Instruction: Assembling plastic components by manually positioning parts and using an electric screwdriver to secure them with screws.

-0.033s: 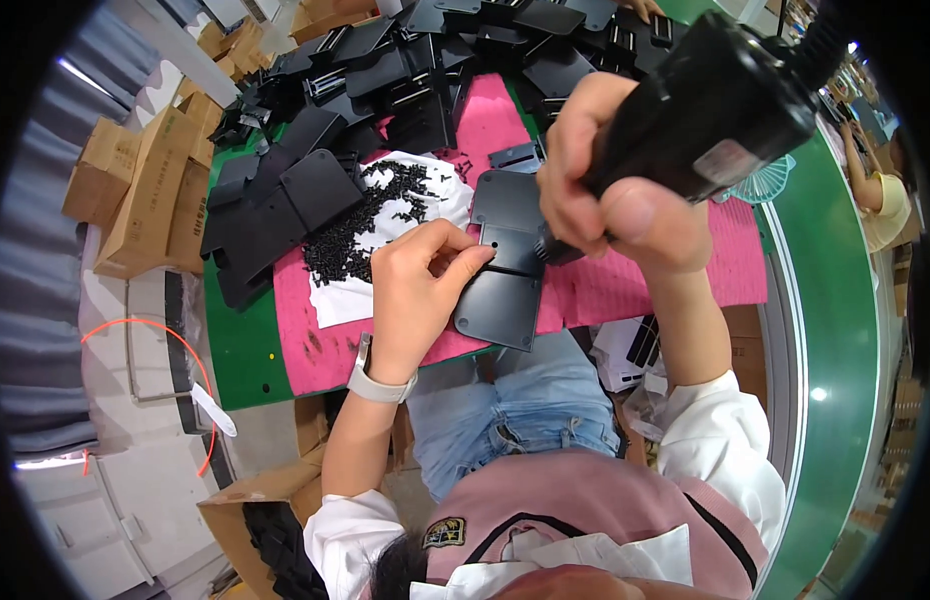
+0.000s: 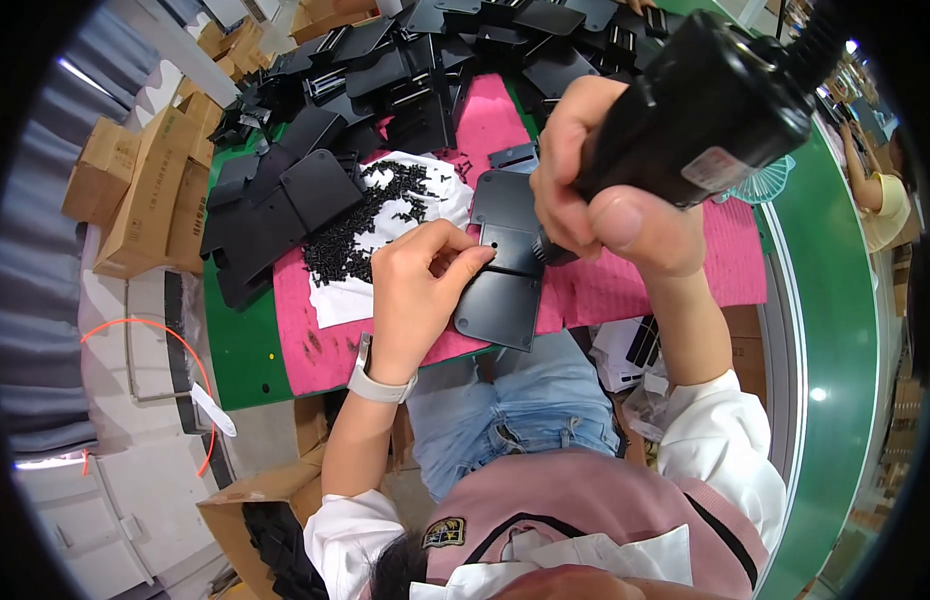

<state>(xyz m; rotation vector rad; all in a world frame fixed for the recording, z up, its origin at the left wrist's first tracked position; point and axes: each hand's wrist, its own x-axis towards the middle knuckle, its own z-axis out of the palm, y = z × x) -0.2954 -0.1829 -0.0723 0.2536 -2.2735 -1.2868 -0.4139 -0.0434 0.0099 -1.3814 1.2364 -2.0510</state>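
A flat black plastic panel (image 2: pixel 500 295) lies on the pink mat (image 2: pixel 315 345) at the table's near edge. My left hand (image 2: pixel 415 290), with a white watch on its wrist, rests on the panel's left side. Its thumb and forefinger are pinched together by a small hole, and whatever is between them is too small to see. My right hand (image 2: pixel 595 190) grips a bulky black electric screwdriver (image 2: pixel 710 110), held upright with its tip down on the panel next to my left fingertips.
A heap of small black screws (image 2: pixel 370 215) lies on white paper (image 2: pixel 335 295) left of the panel. More black panels (image 2: pixel 285 200) are stacked behind it. Cardboard boxes (image 2: pixel 145 190) stand at the left. A green conveyor (image 2: pixel 835 330) runs along the right, with another person (image 2: pixel 880 195) beyond it.
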